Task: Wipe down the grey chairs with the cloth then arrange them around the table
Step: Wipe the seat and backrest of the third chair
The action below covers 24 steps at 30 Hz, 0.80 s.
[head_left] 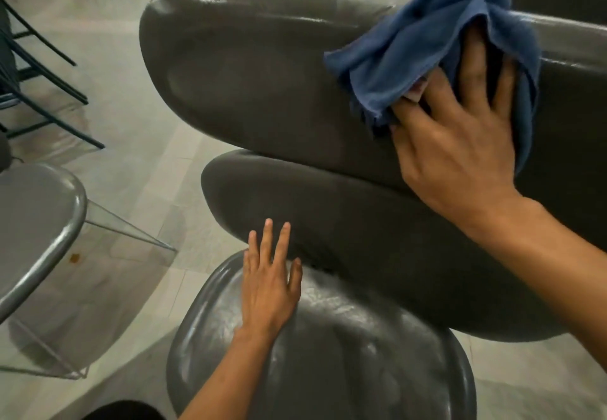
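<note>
1. The right hand (460, 147), at the right of the frame, presses a crumpled blue terry cloth (423, 38) against the upper padded back of a glossy grey upholstered chair (249, 68). Its grip is spread: the fingers (476, 55) lie fairly straight and fanned over the cloth, with folds of fabric bunched around and over the fingertips. Whether the thumb pinches the cloth cannot be told.
2. The cloth sits in the upper right of the frame, draped over the top edge of that chair back, one loose corner hanging leftward onto the grey surface.
3. The left hand (271, 278), low in the centre, lies flat and open with straight fingers, holding nothing. Its palm rests on the rear edge of a rounded grey glossy seat (345, 354) and its fingertips reach up onto a second grey padded chair back (361, 222).
4. That second back lies just below the first and overlaps it, the two touching across the middle of the frame.
5. At the left edge stands another grey moulded chair seat (36, 216) on thin pale wire legs, well apart from the hands.
6. Black metal chair legs (39, 91) show in the upper left, on a pale tiled floor (131, 157).
7. No containers are visible.
</note>
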Motion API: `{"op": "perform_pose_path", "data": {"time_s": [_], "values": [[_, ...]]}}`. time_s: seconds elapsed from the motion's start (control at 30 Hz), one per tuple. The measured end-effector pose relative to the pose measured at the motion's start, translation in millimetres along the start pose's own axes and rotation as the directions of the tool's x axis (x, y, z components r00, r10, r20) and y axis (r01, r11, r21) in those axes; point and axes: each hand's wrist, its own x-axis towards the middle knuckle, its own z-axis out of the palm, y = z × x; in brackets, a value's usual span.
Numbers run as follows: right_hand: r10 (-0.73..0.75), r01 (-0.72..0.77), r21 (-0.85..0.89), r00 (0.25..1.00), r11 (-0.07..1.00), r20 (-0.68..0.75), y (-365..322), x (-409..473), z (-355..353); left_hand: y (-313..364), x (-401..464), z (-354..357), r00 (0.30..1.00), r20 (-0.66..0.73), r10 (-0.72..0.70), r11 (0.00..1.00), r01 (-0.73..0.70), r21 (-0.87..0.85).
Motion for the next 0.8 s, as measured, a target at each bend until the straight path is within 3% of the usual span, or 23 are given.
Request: {"op": "perform_pose_path", "data": {"time_s": [0.07,0.17,0.27,0.33,0.43,0.6,0.7,0.8], "values": [[-0.063,0.062,-0.035,0.998,0.997,-0.03,-10,9,10,2,-6,5,1.0,0.01,0.003,1.0,-0.003,-0.021],[-0.203,0.205,-0.033,0.978,0.978,0.036,-19,0,29,5,-17,16,1.0,0.019,0.018,0.998,-0.016,-0.059],[-0.41,0.415,0.008,0.895,0.91,0.178,-27,-30,51,5,-31,27,0.998,0.056,0.015,0.998,-0.012,-0.059],[-0.473,0.48,0.048,0.835,0.876,0.281,-29,-46,60,-2,-36,30,0.998,0.063,-0.008,0.998,0.012,-0.058],[-0.395,0.39,0.075,0.878,0.918,0.271,-28,-42,59,-11,-29,22,0.998,0.057,-0.035,0.998,0.038,-0.052],[-0.227,0.224,0.051,0.973,0.973,0.049,-43,30,35,-9,20,-7,0.988,-0.136,-0.068,0.992,0.052,-0.118],[-0.19,0.191,0.0,0.977,0.982,-0.097,-57,73,30,-4,47,-23,0.969,-0.233,-0.083,0.987,0.048,-0.151],[-0.244,0.243,-0.015,0.967,0.97,-0.071,-69,71,43,-1,58,-28,0.96,-0.271,-0.065,0.987,0.022,-0.161]]}}
